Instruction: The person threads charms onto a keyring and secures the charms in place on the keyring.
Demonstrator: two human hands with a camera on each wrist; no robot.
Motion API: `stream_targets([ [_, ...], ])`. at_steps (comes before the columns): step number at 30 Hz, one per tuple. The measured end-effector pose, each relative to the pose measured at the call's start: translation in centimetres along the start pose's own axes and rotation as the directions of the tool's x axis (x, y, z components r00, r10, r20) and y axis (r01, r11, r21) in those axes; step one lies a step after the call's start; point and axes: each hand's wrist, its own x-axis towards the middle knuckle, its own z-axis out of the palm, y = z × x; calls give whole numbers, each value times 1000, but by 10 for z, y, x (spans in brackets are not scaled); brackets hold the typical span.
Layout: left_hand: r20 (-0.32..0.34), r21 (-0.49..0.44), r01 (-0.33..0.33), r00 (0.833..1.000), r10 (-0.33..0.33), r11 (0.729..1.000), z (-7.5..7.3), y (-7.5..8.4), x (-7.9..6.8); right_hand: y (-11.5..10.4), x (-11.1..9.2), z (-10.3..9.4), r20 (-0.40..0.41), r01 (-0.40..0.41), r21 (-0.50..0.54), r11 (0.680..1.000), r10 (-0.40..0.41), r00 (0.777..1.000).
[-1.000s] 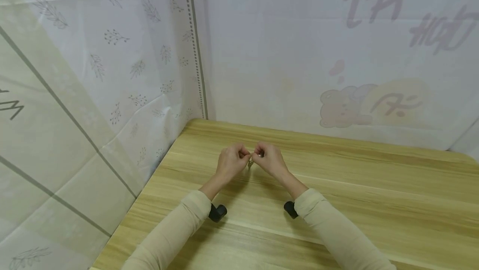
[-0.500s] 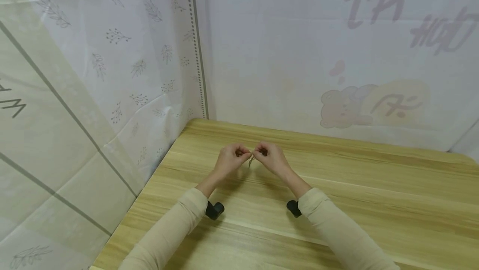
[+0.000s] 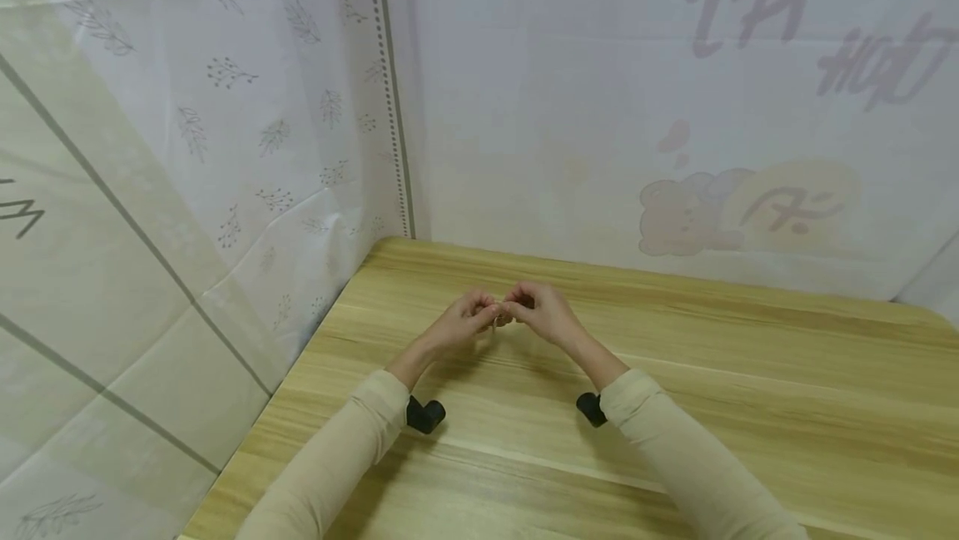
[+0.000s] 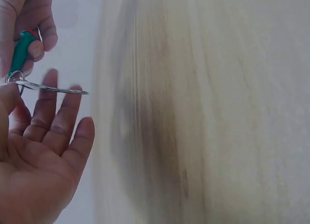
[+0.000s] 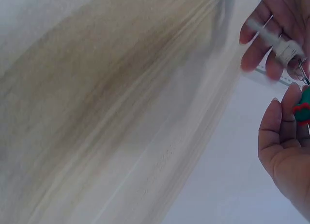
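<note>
Both hands meet over the table in the head view. With thumb and forefinger, my left hand [image 3: 466,319] pinches the small metal ring [image 4: 17,77] beside a key; its other fingers spread out loosely. The key [image 4: 53,88], seen edge-on in the left wrist view, sticks out over those fingers; in the right wrist view the key [image 5: 281,45] looks blurred. My right hand [image 3: 543,311] holds a green fob with red trim [image 4: 22,50] that is linked to the ring. In the right wrist view the fob [image 5: 303,104] is cut by the frame edge.
A wood-grain table [image 3: 712,374] lies under the hands. Printed cloth walls [image 3: 524,124] stand along its back and left edges. Black wrist-camera mounts [image 3: 425,415] jut from beneath both sleeves, over the table.
My left hand has turned, and the key that hung below the fingertips is now largely hidden in the head view. The wrists have drifted slightly apart while the fingertips stay together.
</note>
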Motion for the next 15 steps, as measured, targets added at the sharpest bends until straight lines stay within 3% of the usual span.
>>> stream_targets([
  [5, 26, 1, 14, 1000, -14, 1000, -3, 2, 4, 1, 1, -5, 12, -19, -42, 999, 19, 1000],
  [15, -101, 161, 89, 992, -73, 983, -11, -3, 12, 14, 1, 0, 18, 101, -133, 986, -100, 995],
])
